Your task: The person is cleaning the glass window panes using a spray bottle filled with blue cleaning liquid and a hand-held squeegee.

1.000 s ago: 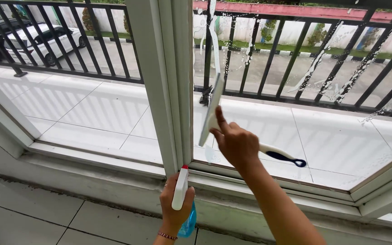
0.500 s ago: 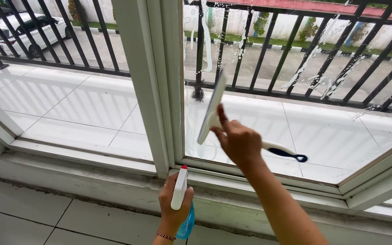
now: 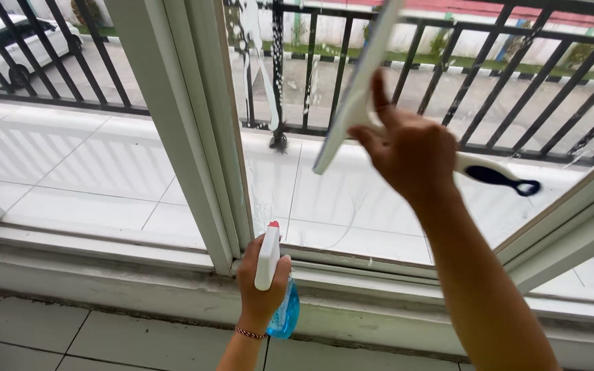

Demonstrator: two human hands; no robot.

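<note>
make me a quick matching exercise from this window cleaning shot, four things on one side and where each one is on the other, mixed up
Things:
1. squeegee
2. spray bottle
3. white car
4. black railing

Places:
A. parked outside, top left corner
B. in the left hand, low by the window sill
C. in the right hand, blade against the glass
D. outside, along the edge of the tiled balcony

Pairs: 1-C, 2-B, 3-A, 4-D
</note>
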